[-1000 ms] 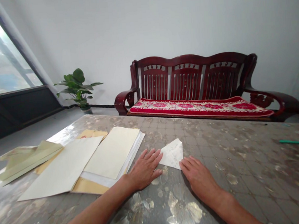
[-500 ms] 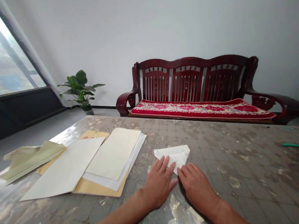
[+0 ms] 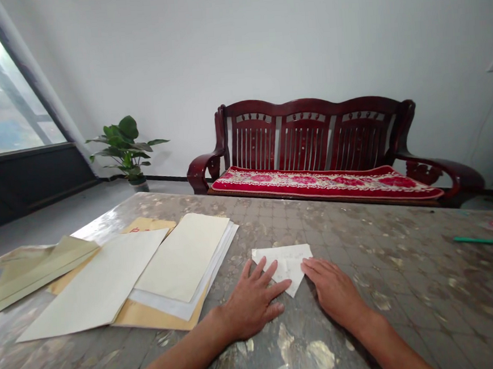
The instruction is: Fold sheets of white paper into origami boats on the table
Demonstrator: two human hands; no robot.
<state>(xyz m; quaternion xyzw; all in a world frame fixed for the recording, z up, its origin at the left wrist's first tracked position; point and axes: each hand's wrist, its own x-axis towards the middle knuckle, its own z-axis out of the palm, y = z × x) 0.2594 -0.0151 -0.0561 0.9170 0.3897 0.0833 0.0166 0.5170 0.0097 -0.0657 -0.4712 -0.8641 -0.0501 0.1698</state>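
A small piece of folded white paper [image 3: 287, 259] lies on the table in front of me, its pointed end towards me. Faint marks show on its upper face. My left hand [image 3: 255, 297] rests over its left lower edge, fingers spread, holding nothing. At the paper's right edge, the fingertips of my right hand [image 3: 333, 284] touch it; these fingers lie stretched out side by side, and the thumb is hidden.
Cream and white sheets [image 3: 186, 257] lie over a brown envelope [image 3: 154, 315] on the left, beside a folded greenish paper [image 3: 44, 268]. A green pen [image 3: 478, 240] is on the right of the patterned table [image 3: 389, 264]. Beyond stand a wooden bench [image 3: 307, 140] and a potted plant [image 3: 128, 151].
My right hand has moved from the paper's lower tip up to its right edge, uncovering the tip. My left hand has slid slightly left and down. The view has shifted a little right.
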